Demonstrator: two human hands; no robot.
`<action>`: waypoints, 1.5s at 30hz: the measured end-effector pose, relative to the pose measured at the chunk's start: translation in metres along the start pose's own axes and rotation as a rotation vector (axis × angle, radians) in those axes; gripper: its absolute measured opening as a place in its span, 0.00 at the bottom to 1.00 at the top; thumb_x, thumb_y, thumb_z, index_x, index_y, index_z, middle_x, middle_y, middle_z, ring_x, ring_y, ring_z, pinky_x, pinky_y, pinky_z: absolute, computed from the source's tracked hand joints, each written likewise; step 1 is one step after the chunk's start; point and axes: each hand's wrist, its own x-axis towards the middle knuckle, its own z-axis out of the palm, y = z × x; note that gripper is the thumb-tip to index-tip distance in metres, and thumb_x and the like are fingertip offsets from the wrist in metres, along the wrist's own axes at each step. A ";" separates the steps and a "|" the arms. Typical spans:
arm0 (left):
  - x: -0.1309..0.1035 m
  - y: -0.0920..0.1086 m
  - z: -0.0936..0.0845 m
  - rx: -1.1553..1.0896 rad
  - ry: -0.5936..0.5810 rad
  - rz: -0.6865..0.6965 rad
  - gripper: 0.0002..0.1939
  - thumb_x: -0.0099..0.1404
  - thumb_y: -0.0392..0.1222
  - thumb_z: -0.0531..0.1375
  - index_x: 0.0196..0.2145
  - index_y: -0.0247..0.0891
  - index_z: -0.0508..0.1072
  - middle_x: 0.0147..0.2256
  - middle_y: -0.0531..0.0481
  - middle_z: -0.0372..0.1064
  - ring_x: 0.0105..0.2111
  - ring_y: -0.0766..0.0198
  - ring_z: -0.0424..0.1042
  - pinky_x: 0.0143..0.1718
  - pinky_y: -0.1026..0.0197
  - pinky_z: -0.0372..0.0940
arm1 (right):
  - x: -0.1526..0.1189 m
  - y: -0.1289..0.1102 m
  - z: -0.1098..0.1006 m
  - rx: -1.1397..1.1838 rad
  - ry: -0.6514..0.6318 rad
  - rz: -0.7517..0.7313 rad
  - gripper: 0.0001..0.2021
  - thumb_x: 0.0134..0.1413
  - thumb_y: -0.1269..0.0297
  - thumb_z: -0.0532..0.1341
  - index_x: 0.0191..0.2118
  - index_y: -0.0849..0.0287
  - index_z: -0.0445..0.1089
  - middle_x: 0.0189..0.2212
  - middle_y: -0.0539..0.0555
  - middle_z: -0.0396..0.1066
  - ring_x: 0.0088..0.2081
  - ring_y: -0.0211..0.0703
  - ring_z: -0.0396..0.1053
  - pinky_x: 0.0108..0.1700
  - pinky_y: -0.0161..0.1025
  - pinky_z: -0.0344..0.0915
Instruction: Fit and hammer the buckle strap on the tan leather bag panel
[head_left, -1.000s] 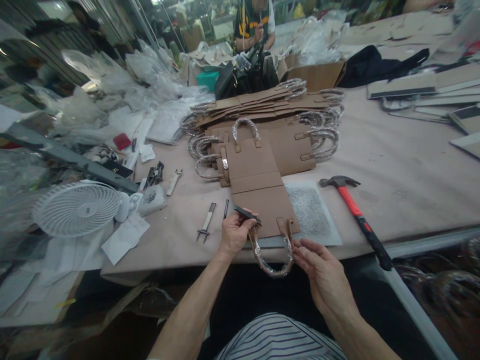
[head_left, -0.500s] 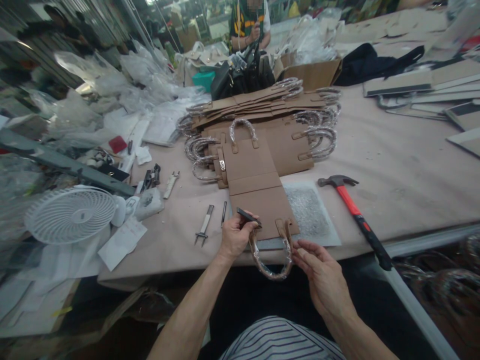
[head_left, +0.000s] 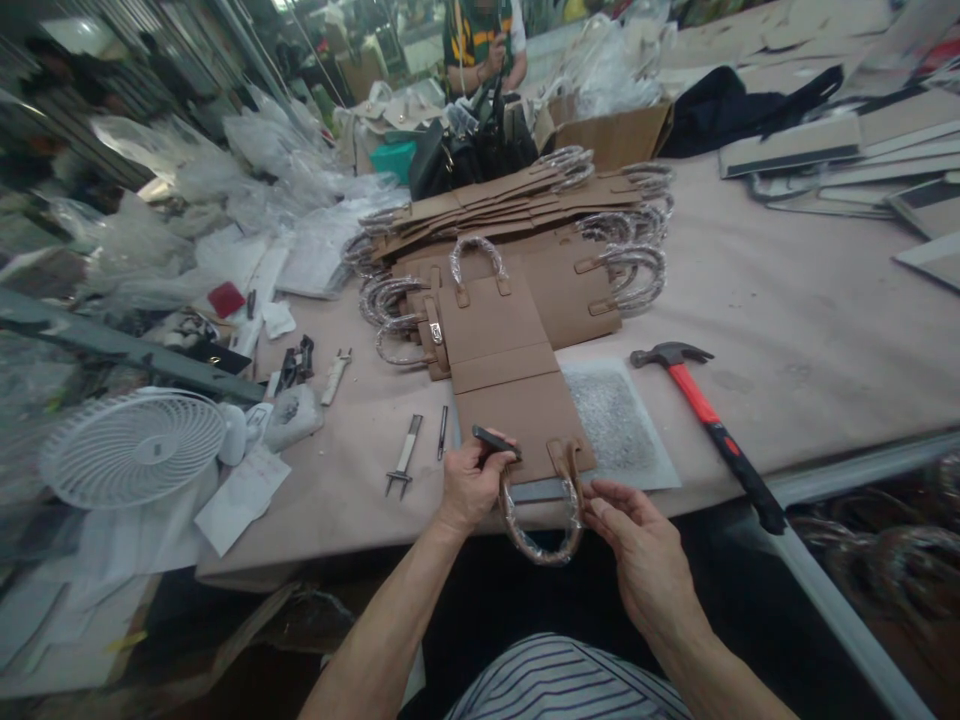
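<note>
A brown bag panel (head_left: 517, 390) lies at the table's front edge, with a plastic-wrapped handle (head_left: 541, 555) hanging over that edge. My left hand (head_left: 471, 485) is closed on a small dark metal tool (head_left: 493, 441) above the panel's lower left corner, by one handle end. At the handle's right end is my right hand (head_left: 630, 525), its thumb and fingers pinched on the handle's brown end tab. Under the panel's right side is a rough grey slab (head_left: 619, 425). Further right lies a hammer (head_left: 701, 405) with a red and black grip.
Stacked brown panels with wrapped handles (head_left: 600, 285) lie behind. On the left are a white fan (head_left: 135, 447), a pronged tool (head_left: 405, 458), a thin punch (head_left: 442, 432) and plastic bags. A person (head_left: 486, 50) is across the table, beyond black bags (head_left: 480, 150).
The whole view has shifted slightly, so the table items sit a little further left and up. Both hands keep nearly the same place and hold.
</note>
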 end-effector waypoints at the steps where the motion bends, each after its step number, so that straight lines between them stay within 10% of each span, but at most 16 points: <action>1: 0.000 0.000 0.000 0.004 0.007 0.003 0.05 0.62 0.35 0.63 0.37 0.38 0.76 0.34 0.49 0.81 0.35 0.61 0.81 0.40 0.60 0.77 | 0.000 0.000 0.000 0.000 -0.001 0.001 0.19 0.31 0.59 0.76 0.34 0.58 0.75 0.30 0.52 0.78 0.34 0.44 0.73 0.40 0.41 0.71; 45: -0.004 0.002 0.003 0.286 0.010 0.221 0.04 0.64 0.38 0.62 0.37 0.39 0.76 0.34 0.48 0.80 0.34 0.59 0.81 0.38 0.60 0.76 | -0.002 -0.005 -0.007 -0.050 -0.080 0.017 0.19 0.31 0.61 0.76 0.34 0.58 0.77 0.32 0.54 0.79 0.37 0.49 0.75 0.43 0.44 0.72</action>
